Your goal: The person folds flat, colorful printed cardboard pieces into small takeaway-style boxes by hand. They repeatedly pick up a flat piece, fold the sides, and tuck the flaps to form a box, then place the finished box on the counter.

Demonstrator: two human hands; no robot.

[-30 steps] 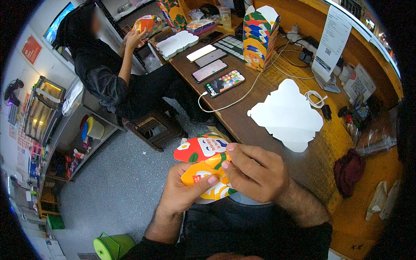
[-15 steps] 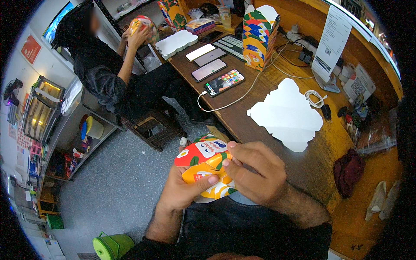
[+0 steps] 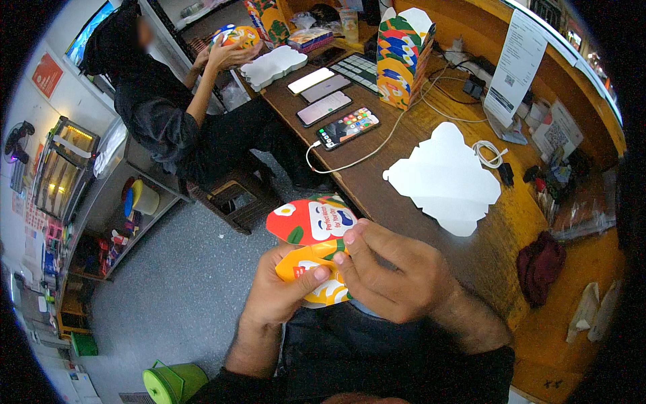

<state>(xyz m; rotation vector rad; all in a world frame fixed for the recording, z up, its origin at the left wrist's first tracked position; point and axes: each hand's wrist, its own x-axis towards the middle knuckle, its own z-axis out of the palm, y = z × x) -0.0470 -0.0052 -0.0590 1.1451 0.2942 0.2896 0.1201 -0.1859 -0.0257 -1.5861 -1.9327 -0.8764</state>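
A partly folded paper food box (image 3: 304, 263), printed in red, yellow and green, is held in front of my body. My left hand (image 3: 277, 286) grips it from the left, its thumb pressed on the yellow side and its other fingers hidden behind. My right hand (image 3: 402, 273) pinches the box's right edge between thumb and fingers. The red flap (image 3: 299, 224) with an egg print stands up at the top. On the table to the right lies a flat white box blank (image 3: 445, 176), apart from both hands.
Several phones (image 3: 348, 128) lie on the wooden table (image 3: 367, 176), one with a white cable. Behind them stand a stack of folded boxes (image 3: 398, 64) and a keyboard (image 3: 356, 71). White blanks (image 3: 274, 66) lie near a seated person (image 3: 161, 108) holding a box. A green bucket (image 3: 176, 382) stands on the floor.
The red flap has opened upward and away from the yellow part. My right hand has shifted slightly left. The seated person has turned the box in their hands.
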